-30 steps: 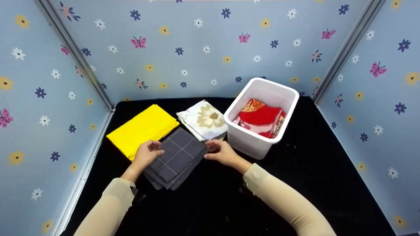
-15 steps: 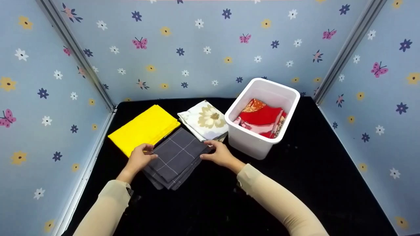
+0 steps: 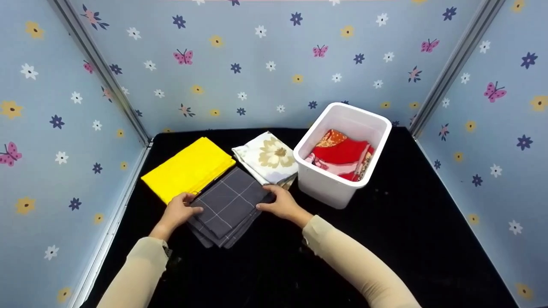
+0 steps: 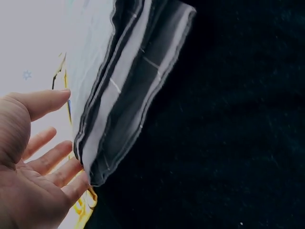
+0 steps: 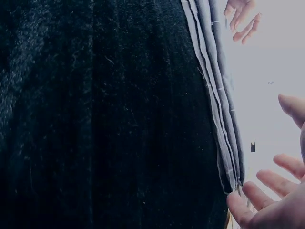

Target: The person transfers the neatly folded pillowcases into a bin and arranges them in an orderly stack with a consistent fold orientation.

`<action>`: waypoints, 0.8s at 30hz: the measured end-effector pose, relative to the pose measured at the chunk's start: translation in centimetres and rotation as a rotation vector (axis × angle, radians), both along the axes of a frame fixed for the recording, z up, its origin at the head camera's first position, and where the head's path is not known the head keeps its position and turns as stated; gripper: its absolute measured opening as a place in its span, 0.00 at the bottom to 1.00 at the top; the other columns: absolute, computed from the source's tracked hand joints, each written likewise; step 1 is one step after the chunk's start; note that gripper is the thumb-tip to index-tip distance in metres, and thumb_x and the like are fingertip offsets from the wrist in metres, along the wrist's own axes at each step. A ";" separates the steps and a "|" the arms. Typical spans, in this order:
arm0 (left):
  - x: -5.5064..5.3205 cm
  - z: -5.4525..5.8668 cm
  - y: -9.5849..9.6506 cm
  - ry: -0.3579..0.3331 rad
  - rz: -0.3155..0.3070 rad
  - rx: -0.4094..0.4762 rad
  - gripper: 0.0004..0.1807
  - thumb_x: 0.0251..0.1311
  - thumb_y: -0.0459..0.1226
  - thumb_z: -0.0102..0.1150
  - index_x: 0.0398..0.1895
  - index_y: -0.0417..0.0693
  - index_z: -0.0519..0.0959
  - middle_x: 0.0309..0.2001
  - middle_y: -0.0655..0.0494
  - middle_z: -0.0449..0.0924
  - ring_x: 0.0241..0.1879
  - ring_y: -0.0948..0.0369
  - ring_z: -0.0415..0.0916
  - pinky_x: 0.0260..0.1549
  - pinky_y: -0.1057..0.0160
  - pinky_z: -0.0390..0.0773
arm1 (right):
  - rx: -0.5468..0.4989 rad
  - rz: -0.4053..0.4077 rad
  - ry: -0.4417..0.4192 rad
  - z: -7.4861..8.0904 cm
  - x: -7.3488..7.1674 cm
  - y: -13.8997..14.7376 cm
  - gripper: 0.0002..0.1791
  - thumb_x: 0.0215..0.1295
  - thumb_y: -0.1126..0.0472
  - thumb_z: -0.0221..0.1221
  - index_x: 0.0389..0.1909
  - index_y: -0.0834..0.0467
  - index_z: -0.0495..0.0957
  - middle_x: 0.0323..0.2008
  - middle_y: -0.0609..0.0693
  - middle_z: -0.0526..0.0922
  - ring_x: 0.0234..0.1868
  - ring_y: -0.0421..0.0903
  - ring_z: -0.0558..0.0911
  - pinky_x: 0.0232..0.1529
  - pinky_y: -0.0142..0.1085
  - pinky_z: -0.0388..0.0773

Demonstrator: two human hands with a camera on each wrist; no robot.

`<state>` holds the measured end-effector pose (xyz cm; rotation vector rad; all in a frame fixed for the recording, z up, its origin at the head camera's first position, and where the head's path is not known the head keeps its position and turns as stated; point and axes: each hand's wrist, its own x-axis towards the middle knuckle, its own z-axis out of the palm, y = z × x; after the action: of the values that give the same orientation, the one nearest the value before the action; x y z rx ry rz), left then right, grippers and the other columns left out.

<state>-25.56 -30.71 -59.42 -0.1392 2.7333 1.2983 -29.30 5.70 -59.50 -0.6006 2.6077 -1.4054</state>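
Note:
A folded dark grey cloth with thin white check lines (image 3: pixel 231 201) lies in a stack of layers at the middle of the black surface. My left hand (image 3: pixel 177 212) is at its left corner, thumb over the top and fingers by the edge. At the opposite corner is my right hand (image 3: pixel 283 204), thumb and fingers spread apart. In the left wrist view, the fingers (image 4: pixel 55 176) extend loosely to the layered edge of the grey cloth (image 4: pixel 119 95). The right wrist view has relaxed fingertips (image 5: pixel 238 205) right at the bottom corner of the cloth layers (image 5: pixel 217 90).
Behind the grey cloth lie a folded yellow cloth (image 3: pixel 188 169) and a folded white floral cloth (image 3: pixel 274 156). A white bin (image 3: pixel 327 192) at the back right holds red and patterned cloths (image 3: pixel 342 152). Flowered wall panels (image 3: pixel 274 51) enclose the black surface (image 3: pixel 406 239).
Both hands have shifted slightly left and a little nearer, along the grey cloth's corners. The right hand now overlaps the cloth's right corner more. The cloths and bin stay in place.

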 end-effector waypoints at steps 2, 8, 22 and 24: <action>0.0 -0.1 -0.1 -0.011 -0.002 -0.020 0.35 0.65 0.37 0.74 0.69 0.24 0.73 0.67 0.23 0.76 0.67 0.31 0.75 0.69 0.36 0.78 | 0.020 0.008 0.001 -0.1 0.0 -0.2 0.39 0.63 0.54 0.77 0.70 0.68 0.78 0.70 0.64 0.81 0.74 0.61 0.78 0.79 0.53 0.73; -0.6 -1.2 -1.1 -0.030 -0.002 -0.037 0.38 0.62 0.43 0.76 0.68 0.25 0.75 0.64 0.24 0.78 0.65 0.31 0.76 0.67 0.38 0.79 | 0.056 0.025 0.006 -0.6 0.0 -0.5 0.39 0.64 0.54 0.76 0.71 0.69 0.77 0.71 0.67 0.79 0.75 0.62 0.76 0.81 0.53 0.70; -2.5 -2.2 -1.3 -0.056 -0.049 -0.097 0.35 0.57 0.48 0.78 0.59 0.29 0.84 0.49 0.36 0.87 0.44 0.48 0.84 0.46 0.54 0.86 | 0.160 0.066 -0.022 -1.5 -0.4 -0.4 0.40 0.64 0.51 0.74 0.71 0.69 0.77 0.75 0.71 0.72 0.78 0.70 0.70 0.82 0.59 0.66; -2.0 -1.1 -0.6 -0.049 -0.065 -0.076 0.32 0.58 0.45 0.77 0.58 0.28 0.83 0.49 0.35 0.87 0.44 0.46 0.84 0.47 0.53 0.85 | 0.175 0.072 -0.026 -1.7 -0.5 -0.4 0.40 0.64 0.51 0.74 0.71 0.69 0.76 0.76 0.71 0.71 0.77 0.71 0.69 0.82 0.59 0.66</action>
<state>-27.55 -31.36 -60.48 -0.0871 2.7229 1.1602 -29.80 5.33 -61.21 -0.6400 2.6237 -1.1425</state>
